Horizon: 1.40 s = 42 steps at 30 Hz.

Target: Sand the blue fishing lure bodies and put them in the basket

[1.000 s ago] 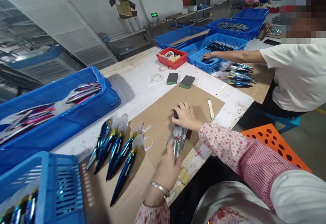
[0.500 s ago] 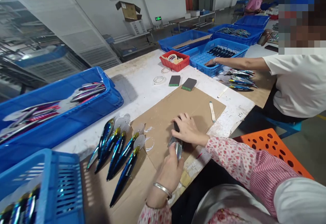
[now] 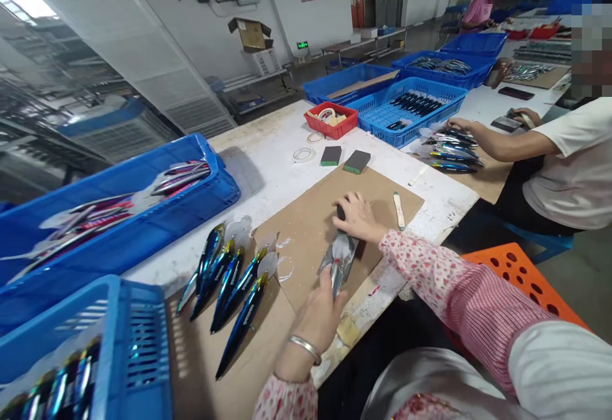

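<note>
My left hand (image 3: 319,315), with a silver bracelet at the wrist, grips a silvery fishing lure (image 3: 336,275) near the cardboard's front edge. A clear round lip shows at the lure's far end. Beneath it lies a flat grey piece (image 3: 352,255), partly hidden. Just beyond the lure, my right hand (image 3: 357,217) is closed over a dark block (image 3: 341,212), mostly covered by the fingers. Several blue lures (image 3: 241,324) with clear lips lie side by side to the left of my hands, on a brown cardboard sheet (image 3: 296,229).
Two grey-and-green sanding blocks (image 3: 357,161), a tape roll (image 3: 302,154) and a white-handled tool (image 3: 398,210) lie farther back. Blue bins (image 3: 229,184) and a blue basket (image 3: 143,343) holding lures stand left. Beyond a red basket (image 3: 344,128), a co-worker's hand (image 3: 461,125) touches lures.
My right hand has shifted away from my left with the dark block, uncovering the lure's lip and the grey piece. The co-worker's hand has left the blue basket for the lures beside it.
</note>
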Tool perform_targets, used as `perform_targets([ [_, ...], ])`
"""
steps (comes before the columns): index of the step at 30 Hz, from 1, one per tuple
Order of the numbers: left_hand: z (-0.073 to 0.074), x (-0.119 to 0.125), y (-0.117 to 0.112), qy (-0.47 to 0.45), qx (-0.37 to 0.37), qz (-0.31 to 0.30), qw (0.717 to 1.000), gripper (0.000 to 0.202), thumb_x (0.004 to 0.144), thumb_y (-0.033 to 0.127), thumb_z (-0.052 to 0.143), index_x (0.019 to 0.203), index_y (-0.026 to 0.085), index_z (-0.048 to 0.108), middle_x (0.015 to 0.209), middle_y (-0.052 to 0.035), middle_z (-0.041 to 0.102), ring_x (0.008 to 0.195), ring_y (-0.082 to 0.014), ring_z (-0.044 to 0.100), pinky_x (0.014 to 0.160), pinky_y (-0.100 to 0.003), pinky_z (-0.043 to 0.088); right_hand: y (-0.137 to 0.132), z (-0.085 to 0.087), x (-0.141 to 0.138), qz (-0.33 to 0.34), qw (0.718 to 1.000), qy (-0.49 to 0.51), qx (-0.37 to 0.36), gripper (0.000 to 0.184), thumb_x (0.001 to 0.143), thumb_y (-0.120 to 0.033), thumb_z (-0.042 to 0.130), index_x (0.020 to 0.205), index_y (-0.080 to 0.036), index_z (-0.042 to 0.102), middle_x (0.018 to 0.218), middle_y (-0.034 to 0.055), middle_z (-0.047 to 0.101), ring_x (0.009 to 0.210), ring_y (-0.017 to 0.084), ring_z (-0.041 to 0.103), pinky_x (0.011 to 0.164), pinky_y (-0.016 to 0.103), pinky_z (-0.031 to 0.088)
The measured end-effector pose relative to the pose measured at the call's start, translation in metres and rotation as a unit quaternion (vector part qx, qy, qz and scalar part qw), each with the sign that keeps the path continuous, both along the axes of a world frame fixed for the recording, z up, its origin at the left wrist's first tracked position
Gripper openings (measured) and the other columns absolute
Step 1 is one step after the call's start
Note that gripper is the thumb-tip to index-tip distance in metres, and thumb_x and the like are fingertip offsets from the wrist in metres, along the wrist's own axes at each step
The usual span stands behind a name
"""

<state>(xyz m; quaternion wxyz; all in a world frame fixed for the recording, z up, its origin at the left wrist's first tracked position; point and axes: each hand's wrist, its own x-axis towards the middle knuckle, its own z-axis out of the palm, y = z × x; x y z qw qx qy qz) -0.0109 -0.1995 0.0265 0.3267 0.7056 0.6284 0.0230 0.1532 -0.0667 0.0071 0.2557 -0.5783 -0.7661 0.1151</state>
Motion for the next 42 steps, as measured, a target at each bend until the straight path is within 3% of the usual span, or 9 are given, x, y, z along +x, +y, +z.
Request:
perform_targets([
  [4,0.013,-0.008,0.01,0.146,0.049,-0.065,0.986,0.06,0.093,0.034,0.041,0.147,0.011,0.03,0.108,-0.0209,0.067,0.099,-0.0342,0.066,0.083,-0.044,0.049,0.013,0.005,0.015,0.008,0.996,0.074,0.041,0.036,0.083,-0.031,0.065,0.117,-0.02,0.059,0.117,0.0076,0.05,0.109,0.023,0.044,0.097,0.038,0.04],
  [8,0.015,-0.011,0.02,0.268,0.078,-0.118,0.953,0.053,0.092,0.028,0.044,0.144,0.019,0.038,0.106,-0.0184,0.066,0.092,-0.0341,0.068,0.076,-0.044,0.052,0.006,-0.006,0.027,0.141,0.988,0.038,0.057,0.045,0.081,-0.041,0.071,0.118,-0.018,0.06,0.12,0.0096,0.05,0.114,0.024,0.042,0.101,0.039,0.038],
  [10,0.012,-0.011,0.023,0.263,0.078,-0.13,0.953,0.054,0.092,0.024,0.043,0.145,0.018,0.037,0.109,-0.0187,0.065,0.095,-0.0326,0.068,0.076,-0.042,0.053,0.003,-0.011,0.033,0.18,0.982,0.02,0.06,0.048,0.082,-0.044,0.071,0.12,-0.018,0.059,0.123,0.0107,0.049,0.116,0.025,0.041,0.102,0.04,0.037],
  [13,0.009,-0.011,0.025,0.246,0.064,-0.135,0.958,0.057,0.091,0.021,0.043,0.147,0.016,0.033,0.106,-0.0188,0.067,0.098,-0.0322,0.067,0.079,-0.041,0.052,0.002,-0.01,0.029,0.177,0.982,0.006,0.059,0.044,0.082,-0.04,0.07,0.12,-0.018,0.059,0.123,0.0104,0.05,0.116,0.025,0.04,0.101,0.04,0.037],
  [20,0.003,-0.015,0.03,0.257,0.047,-0.151,0.953,0.057,0.092,0.021,0.043,0.146,0.012,0.031,0.106,-0.0185,0.068,0.097,-0.0286,0.068,0.08,-0.037,0.053,0.003,0.004,-0.023,0.236,0.97,-0.039,0.045,0.036,0.081,-0.035,0.067,0.114,-0.024,0.061,0.121,0.0073,0.052,0.116,0.027,0.039,0.094,0.043,0.039],
  [25,0.001,-0.014,0.028,0.279,0.075,-0.169,0.942,0.051,0.092,0.02,0.043,0.141,0.01,0.037,0.11,-0.0188,0.066,0.095,-0.0261,0.069,0.078,-0.034,0.054,0.013,0.002,-0.001,0.249,0.966,-0.035,0.051,0.041,0.079,-0.033,0.07,0.116,-0.022,0.059,0.121,0.0088,0.053,0.113,0.027,0.041,0.092,0.042,0.04],
  [31,0.006,-0.012,0.029,0.298,0.051,-0.168,0.938,0.052,0.093,0.021,0.042,0.144,0.011,0.034,0.116,-0.0176,0.066,0.097,-0.0256,0.068,0.08,-0.033,0.054,0.007,0.006,-0.021,0.279,0.955,-0.071,0.075,0.038,0.08,-0.035,0.069,0.114,-0.023,0.06,0.124,0.0097,0.052,0.116,0.029,0.039,0.09,0.045,0.039],
  [37,0.006,-0.012,0.028,0.293,0.066,-0.176,0.937,0.05,0.093,0.018,0.04,0.143,0.011,0.037,0.106,-0.016,0.068,0.093,-0.0257,0.069,0.078,-0.033,0.055,0.015,0.009,0.005,0.258,0.962,-0.076,0.037,0.039,0.079,-0.033,0.069,0.115,-0.023,0.06,0.12,0.0082,0.053,0.111,0.028,0.042,0.087,0.042,0.04],
  [42,0.002,-0.015,0.029,0.285,0.061,-0.171,0.941,0.052,0.094,0.02,0.039,0.144,0.01,0.034,0.112,-0.0182,0.067,0.095,-0.0282,0.069,0.079,-0.036,0.055,0.006,0.008,-0.017,0.291,0.951,-0.067,0.078,0.038,0.079,-0.033,0.069,0.115,-0.024,0.06,0.124,0.008,0.051,0.117,0.029,0.038,0.092,0.044,0.038],
])
